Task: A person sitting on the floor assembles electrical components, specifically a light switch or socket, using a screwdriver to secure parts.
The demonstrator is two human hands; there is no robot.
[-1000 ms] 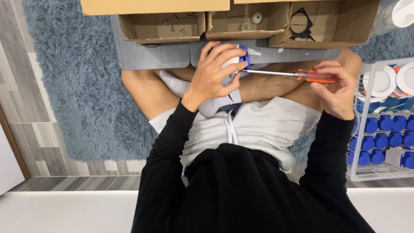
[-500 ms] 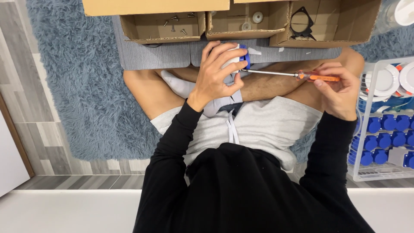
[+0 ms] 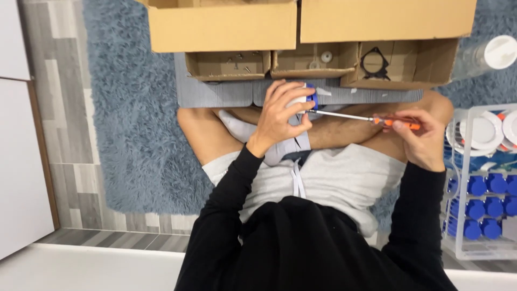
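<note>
The small white and blue part (image 3: pixel 302 102) stayed gripped in the left hand (image 3: pixel 280 116). The right hand (image 3: pixel 423 141) kept holding the orange screwdriver (image 3: pixel 371 118), its tip touching the part, hardly moved since before.

The person sits cross-legged on a rug (image 3: pixel 129 134), taken here as the clock's centre. At twelve o'clock, three small boxes (image 3: pixel 318 64) stand in a row, with two larger boxes (image 3: pixel 226 24) behind them. A mat (image 3: pixel 215 94) lies between the small boxes and the legs. The left hand (image 3: pixel 280 116) rests above the lap, closed around a small part (image 3: pixel 307 99). At three o'clock the right hand (image 3: pixel 423 140) holds a screwdriver (image 3: pixel 371 118), its tip meeting the part. Further toward three stands a rack (image 3: pixel 479 188) with round caps in it. A jar (image 3: pixel 487 56) lies at two o'clock.
</note>
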